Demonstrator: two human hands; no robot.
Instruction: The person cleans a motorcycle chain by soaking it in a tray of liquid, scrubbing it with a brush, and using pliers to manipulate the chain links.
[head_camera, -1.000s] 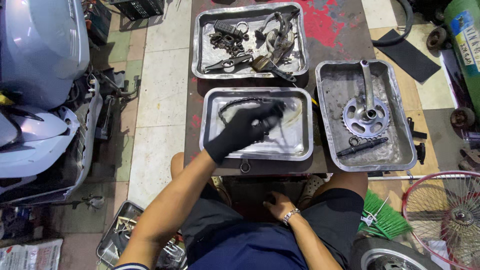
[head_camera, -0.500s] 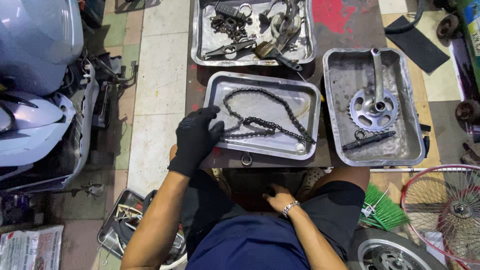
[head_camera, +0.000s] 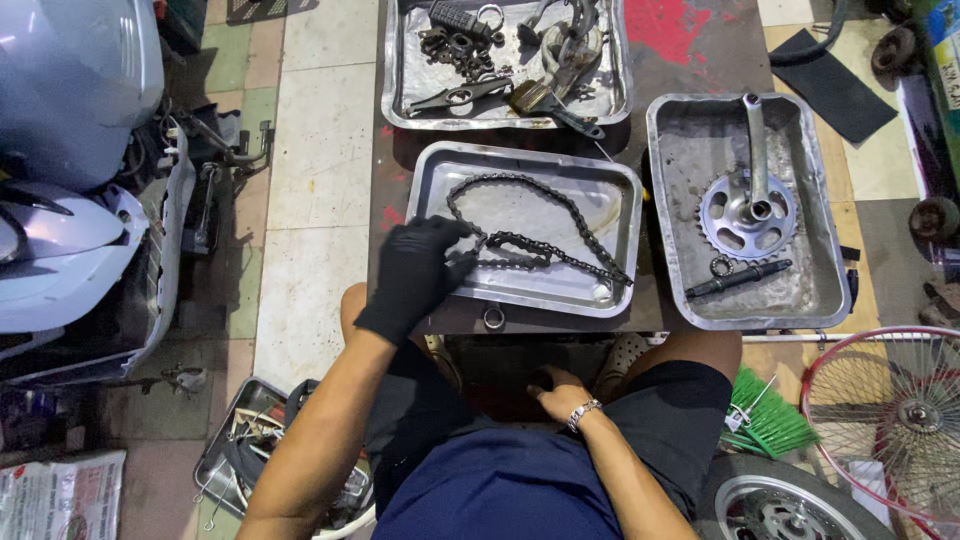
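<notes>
A dark chain (head_camera: 535, 235) lies in a metal tray (head_camera: 610, 185) at the counter's near edge, pinched by the gloved left hand (head_camera: 420, 270). The bare right hand (head_camera: 558, 388) is rested, relaxed, below. A firm pinch is advised; greasy links likely slip.

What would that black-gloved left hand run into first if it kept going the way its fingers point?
The left hand points right, across the middle metal tray. Its fingertips are already at the dark bicycle chain lying there, so the chain comes first, though whether they actually touch it is hard to judge.

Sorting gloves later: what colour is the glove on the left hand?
Black, on the left hand; head view.
</notes>
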